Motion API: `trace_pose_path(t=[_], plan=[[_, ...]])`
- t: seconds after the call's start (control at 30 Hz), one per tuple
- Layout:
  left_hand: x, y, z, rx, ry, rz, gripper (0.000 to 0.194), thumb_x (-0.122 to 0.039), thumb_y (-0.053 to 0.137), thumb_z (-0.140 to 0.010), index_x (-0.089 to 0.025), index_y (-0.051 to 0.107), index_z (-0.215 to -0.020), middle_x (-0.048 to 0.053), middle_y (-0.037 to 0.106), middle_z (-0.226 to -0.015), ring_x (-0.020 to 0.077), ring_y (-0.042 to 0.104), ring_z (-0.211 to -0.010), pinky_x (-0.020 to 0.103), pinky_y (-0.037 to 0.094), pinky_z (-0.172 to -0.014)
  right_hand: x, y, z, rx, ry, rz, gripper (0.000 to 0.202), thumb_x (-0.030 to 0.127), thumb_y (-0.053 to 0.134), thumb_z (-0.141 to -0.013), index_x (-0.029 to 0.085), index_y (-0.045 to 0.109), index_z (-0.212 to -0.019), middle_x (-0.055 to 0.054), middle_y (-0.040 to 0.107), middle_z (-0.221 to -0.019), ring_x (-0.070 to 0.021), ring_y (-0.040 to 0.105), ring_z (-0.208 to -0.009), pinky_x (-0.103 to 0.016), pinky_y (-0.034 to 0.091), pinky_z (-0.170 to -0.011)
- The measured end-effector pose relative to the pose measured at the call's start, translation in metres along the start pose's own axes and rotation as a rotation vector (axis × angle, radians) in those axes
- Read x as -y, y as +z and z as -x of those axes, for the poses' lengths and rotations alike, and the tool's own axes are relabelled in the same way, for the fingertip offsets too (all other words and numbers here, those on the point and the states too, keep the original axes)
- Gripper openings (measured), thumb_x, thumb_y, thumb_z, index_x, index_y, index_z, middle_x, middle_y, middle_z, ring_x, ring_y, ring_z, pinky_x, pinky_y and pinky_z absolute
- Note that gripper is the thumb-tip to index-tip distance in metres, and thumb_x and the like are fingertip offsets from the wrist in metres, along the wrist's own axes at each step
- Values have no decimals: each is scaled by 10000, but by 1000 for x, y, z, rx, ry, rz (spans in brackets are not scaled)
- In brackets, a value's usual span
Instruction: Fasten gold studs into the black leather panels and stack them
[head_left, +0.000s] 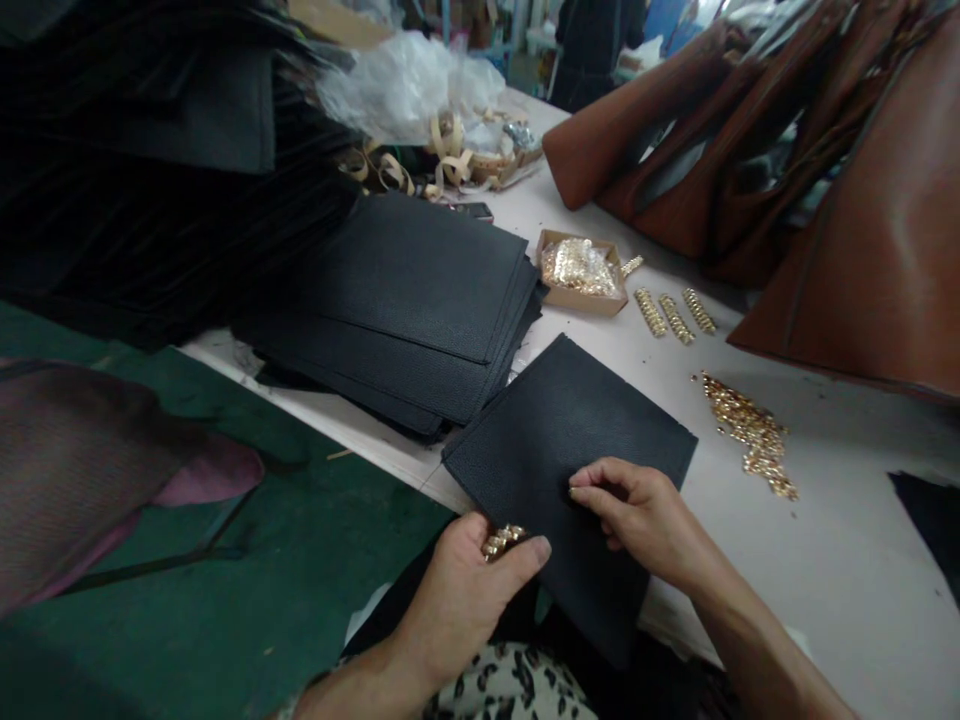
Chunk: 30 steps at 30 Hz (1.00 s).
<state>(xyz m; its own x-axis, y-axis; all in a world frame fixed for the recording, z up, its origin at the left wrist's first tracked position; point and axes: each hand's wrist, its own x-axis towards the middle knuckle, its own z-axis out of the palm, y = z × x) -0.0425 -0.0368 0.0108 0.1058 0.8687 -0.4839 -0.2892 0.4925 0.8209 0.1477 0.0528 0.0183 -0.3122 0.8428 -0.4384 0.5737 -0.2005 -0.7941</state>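
A black leather panel (pixel 577 420) lies tilted across the table's near edge, its lower corner reaching over my lap. My left hand (pixel 476 575) is closed around a gold metal piece (pixel 502 541) with a chain-like pattern, beside the panel's left edge. Over the middle of the panel, my right hand (pixel 637 510) pinches a tiny gold-coloured bit (pixel 573 492) between thumb and forefinger; its exact kind is too small to tell. A loose pile of small gold metal pieces (pixel 750 430) lies on the table to the right of the panel.
More black panels (pixel 420 290) are stacked to the left. A cardboard box (pixel 585 300) with bagged gold pieces stands behind, near three gold chain-like strips (pixel 676 318). Brown leather bags (pixel 862 230) fill the right back. A covered chair (pixel 112 470) stands at left.
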Motion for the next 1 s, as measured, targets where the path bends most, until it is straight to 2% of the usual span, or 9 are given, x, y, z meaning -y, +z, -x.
trace_pose_path(t=[0.1,0.17,0.3,0.4,0.5,0.67,0.83,1.0], plan=[[-3,12,-6,20,1,57,205,-375,717,-794,-185,643,-806,-8,649,-734,172,606,-758,304,507,-796,-1,-6,-6,71,10,-43,212,390,643,-835,189,692,-880,52,509,-633,-61,444,-447,-171,439,-368],[-1,16,-8,-13,-12,63,223,-386,715,-782,-193,626,-712,-35,561,-562,159,570,-634,287,500,-685,-1,-8,-10,112,23,-77,208,379,652,-824,183,695,-878,46,516,-655,-54,435,-448,-158,430,-355],[4,16,-9,-56,-80,26,368,-426,671,-803,-211,518,-545,-88,298,-370,98,339,-402,229,319,-444,1,-9,-14,149,40,-74,174,346,651,-823,185,694,-872,39,526,-650,-58,441,-459,-143,418,-349],[7,13,-10,-7,-96,-1,544,-466,633,-820,-211,356,-427,-85,240,-352,67,220,-373,235,202,-404,4,-10,-14,155,53,-64,153,336,645,-823,195,688,-866,47,527,-644,-51,433,-441,-143,408,-348],[11,10,-13,35,-96,3,601,-483,611,-833,-208,288,-407,-78,228,-350,57,213,-372,244,174,-411,7,-10,-16,160,75,-83,149,339,648,-813,196,667,-848,69,495,-592,-39,405,-392,-144,380,-336],[19,2,-15,83,-122,-14,516,-519,594,-854,-205,376,-509,-82,293,-388,60,253,-380,244,190,-415,7,-9,-20,113,128,-155,216,341,711,-750,200,593,-863,72,555,-663,-32,408,-341,-163,310,-301],[17,-2,-16,96,-142,78,429,-531,647,-820,-183,519,-605,-79,360,-448,56,276,-396,225,206,-415,9,-15,-18,51,24,-102,247,342,783,-721,182,618,-813,63,548,-649,-42,438,-459,-161,354,-393],[11,0,-13,98,-110,61,557,-579,615,-816,-164,494,-463,-45,345,-406,64,307,-398,233,226,-414,11,-13,-12,57,-11,-233,285,406,771,-748,171,611,-728,55,560,-601,-64,498,-511,-183,411,-483]])
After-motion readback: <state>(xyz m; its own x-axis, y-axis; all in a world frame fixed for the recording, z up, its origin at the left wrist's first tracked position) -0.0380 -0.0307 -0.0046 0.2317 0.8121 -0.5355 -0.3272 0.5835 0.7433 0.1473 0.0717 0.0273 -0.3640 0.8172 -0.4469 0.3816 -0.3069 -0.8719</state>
